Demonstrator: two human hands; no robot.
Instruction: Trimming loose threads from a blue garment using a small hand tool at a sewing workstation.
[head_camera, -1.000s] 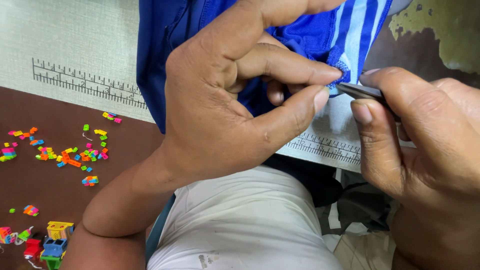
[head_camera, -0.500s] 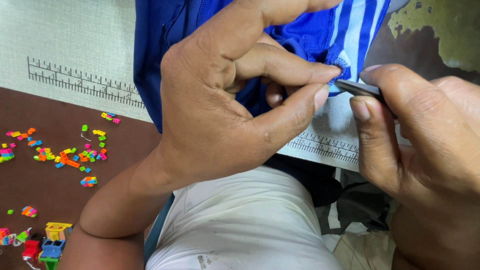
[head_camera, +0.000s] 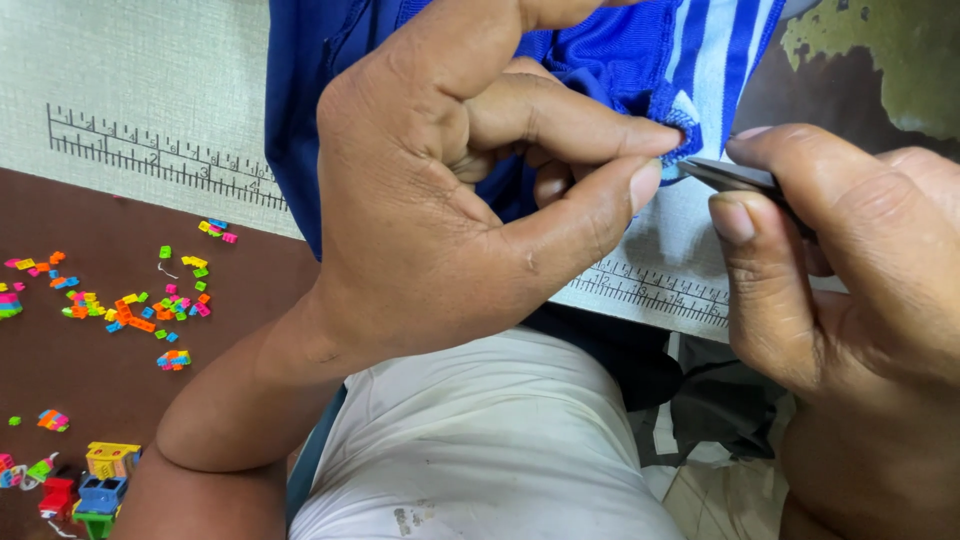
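My left hand (head_camera: 450, 200) pinches the edge of a blue garment (head_camera: 620, 50) with white stripes between thumb and forefinger. My right hand (head_camera: 840, 270) grips a small dark metal tool (head_camera: 735, 177), thin like snips or tweezers, between thumb and forefinger. Its tip touches the fabric edge right beside my left fingertips. Most of the tool is hidden inside my right hand. The garment lies over a pale work table (head_camera: 130, 90).
A printed ruler scale (head_camera: 150, 150) runs along the table's front edge. Below, on the brown floor (head_camera: 60, 380), lie several small bright plastic bricks (head_camera: 140, 305) and toy pieces (head_camera: 95, 480). My white-clothed lap (head_camera: 480, 440) fills the bottom middle.
Both hands hold nearly the same pose; the view has drifted slightly, and the tool tip stays against the fabric edge.
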